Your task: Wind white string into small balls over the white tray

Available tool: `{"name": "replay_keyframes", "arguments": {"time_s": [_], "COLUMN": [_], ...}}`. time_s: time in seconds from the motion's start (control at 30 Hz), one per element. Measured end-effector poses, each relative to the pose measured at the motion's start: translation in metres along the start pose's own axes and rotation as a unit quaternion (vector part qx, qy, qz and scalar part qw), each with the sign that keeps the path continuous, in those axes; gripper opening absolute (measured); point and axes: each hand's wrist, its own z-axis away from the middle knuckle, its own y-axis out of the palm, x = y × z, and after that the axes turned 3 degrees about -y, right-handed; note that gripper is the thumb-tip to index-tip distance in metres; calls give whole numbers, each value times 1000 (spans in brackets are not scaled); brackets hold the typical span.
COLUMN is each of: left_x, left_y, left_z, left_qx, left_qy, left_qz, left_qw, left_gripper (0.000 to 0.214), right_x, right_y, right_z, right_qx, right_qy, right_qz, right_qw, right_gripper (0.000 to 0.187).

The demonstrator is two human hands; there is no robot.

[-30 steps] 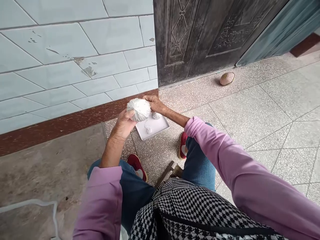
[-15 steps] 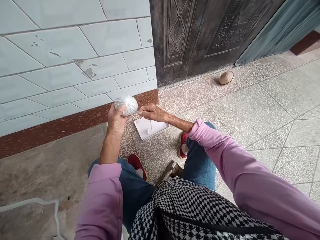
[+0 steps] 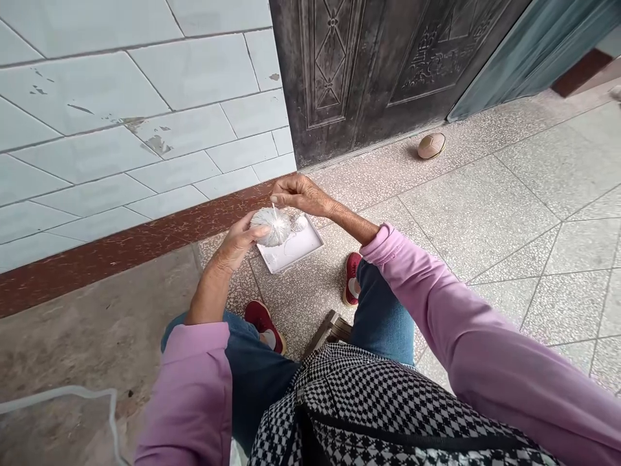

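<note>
Gripping a well-wound ball in my left hand, I'm pinching a strand with my right hand; a smaller ball is seemingly waiting in the tray.

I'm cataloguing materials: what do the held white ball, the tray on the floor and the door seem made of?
White ball: perhaps plastic or textile strands, slightly glossy; fine lines gather at its centre.
Tray: possibly plastic, smooth and pale, with a raised rim.
Door: maybe metal or wood, dark and worn, with raised patterns.
</note>
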Motion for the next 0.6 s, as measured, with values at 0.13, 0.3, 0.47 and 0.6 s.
{"name": "replay_keyframes", "arguments": {"time_s": [0.13,0.3,0.47,0.6], "left_x": [-4,-4,-10,-10], "left_y": [8,9,9,6], "left_z": [10,18,14,7], "left_qx": [28,36,-16,-69], "left_qy": [12,29,90,111], "left_qz": [34,84,153,195], "left_qw": [999,995,984,972], "left_gripper": [74,77,93,92], "right_x": [-13,-27,-33,-33], "right_y": [4,15,35,50], "right_z": [-4,-13,-15,-10], "right_qx": [6,-20,-53,-58], "right_qy": [15,59,161,151], "right_qz": [-36,-78,-58,-8], "right_qw": [999,995,984,987], "right_gripper": [60,68,50,49]}}
